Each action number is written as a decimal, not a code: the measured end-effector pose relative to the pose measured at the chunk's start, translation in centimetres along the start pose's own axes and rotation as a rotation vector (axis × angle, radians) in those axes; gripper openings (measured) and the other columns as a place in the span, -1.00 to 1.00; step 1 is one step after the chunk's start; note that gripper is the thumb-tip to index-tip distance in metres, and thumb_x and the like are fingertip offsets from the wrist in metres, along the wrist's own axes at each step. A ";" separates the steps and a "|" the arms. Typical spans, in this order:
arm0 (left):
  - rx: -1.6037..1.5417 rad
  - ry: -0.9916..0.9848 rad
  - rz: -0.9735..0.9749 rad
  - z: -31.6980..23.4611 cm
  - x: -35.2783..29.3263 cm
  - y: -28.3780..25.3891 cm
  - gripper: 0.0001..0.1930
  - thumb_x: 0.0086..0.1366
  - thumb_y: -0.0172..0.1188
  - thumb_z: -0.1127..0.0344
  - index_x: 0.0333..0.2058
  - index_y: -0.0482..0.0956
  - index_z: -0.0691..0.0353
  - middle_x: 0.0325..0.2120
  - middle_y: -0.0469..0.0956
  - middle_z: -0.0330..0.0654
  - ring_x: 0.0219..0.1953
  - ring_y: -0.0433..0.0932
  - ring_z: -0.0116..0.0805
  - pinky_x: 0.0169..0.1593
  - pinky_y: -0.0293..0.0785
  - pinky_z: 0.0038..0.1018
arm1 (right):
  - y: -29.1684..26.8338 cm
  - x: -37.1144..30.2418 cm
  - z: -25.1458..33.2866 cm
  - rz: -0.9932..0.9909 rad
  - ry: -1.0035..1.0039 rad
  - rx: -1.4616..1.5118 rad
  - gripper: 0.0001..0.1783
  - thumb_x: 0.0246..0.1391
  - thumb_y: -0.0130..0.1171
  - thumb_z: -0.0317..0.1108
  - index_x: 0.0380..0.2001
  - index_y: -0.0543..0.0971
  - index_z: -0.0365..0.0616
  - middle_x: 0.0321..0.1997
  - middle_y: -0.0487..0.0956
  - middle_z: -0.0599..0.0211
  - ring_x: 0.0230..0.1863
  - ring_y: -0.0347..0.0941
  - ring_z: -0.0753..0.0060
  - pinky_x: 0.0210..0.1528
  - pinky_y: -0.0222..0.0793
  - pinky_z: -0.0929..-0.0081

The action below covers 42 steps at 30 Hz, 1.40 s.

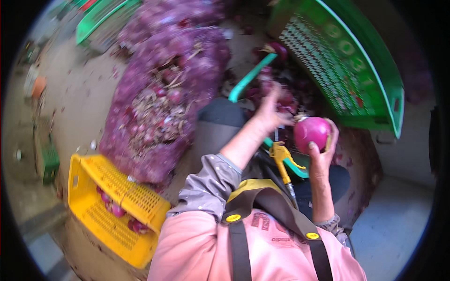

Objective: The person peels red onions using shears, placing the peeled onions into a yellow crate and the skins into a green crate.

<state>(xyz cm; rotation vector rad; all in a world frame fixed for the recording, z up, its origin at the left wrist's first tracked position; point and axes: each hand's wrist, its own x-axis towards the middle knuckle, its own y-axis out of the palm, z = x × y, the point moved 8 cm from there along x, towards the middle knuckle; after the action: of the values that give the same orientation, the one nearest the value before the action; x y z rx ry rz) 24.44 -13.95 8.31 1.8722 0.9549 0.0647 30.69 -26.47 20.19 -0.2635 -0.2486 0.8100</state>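
My right hand (323,149) holds a large, round red onion (311,133), its thumb across the front and fingers around the far side. The onion's pale, dry neck points up and to the left. Just left of it, my left hand (273,111) is blurred by motion, fingers spread and apparently holding nothing. Beneath both hands stands a tool with a yellow handle (280,157); its working end is hard to make out. Beyond my left hand, a heap of red onions and loose skins (293,100) lies in shadow beside a curved green bar (253,77).
A purple net sack (124,126), torn open over onions and dry skins, lies left of my knee. A tilted yellow crate (110,173) with several onions sits at lower left. One green crate (375,100) leans at right; another green crate (96,21) stands far left.
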 end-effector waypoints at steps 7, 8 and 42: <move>-0.364 -0.191 0.242 -2.7 -10.0 -2.9 -0.56 0.09 0.15 -0.02 -0.10 0.38 0.01 -0.17 0.43 -0.22 -0.15 0.46 -0.28 -0.22 0.46 -0.14 | 5.5 -1.1 -0.2 0.531 -0.146 0.002 -0.30 0.07 -0.12 0.07 0.06 0.22 -0.35 0.10 0.29 0.06 0.16 0.18 0.22 0.20 -0.02 0.35; -0.503 -0.154 0.288 -4.9 -11.6 -5.3 -0.58 0.07 0.14 0.00 -0.10 0.38 -0.01 -0.19 0.43 -0.17 -0.18 0.45 -0.16 -0.34 0.45 -0.21 | 5.7 -1.1 -2.4 0.522 -0.048 -0.159 -0.33 0.03 -0.03 -0.03 0.06 0.22 -0.36 0.10 0.29 0.06 0.15 0.19 0.21 0.19 0.00 0.35; 1.722 0.035 -0.778 -19.7 -4.2 -36.4 -0.43 -0.03 0.23 0.19 -0.04 0.30 0.29 -0.13 0.39 0.09 -0.06 0.39 -0.04 0.04 0.31 -0.30 | 3.2 -9.0 -10.4 0.747 0.246 -1.446 0.01 -0.31 0.22 -0.24 0.20 -0.07 -0.23 -0.07 0.37 0.03 -0.07 0.33 0.05 -0.13 0.23 0.00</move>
<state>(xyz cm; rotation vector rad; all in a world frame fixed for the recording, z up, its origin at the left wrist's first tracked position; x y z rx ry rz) -8.16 5.20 -8.94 2.6489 1.9884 -1.6554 25.85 -32.46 8.31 -1.8879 -0.4843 1.1945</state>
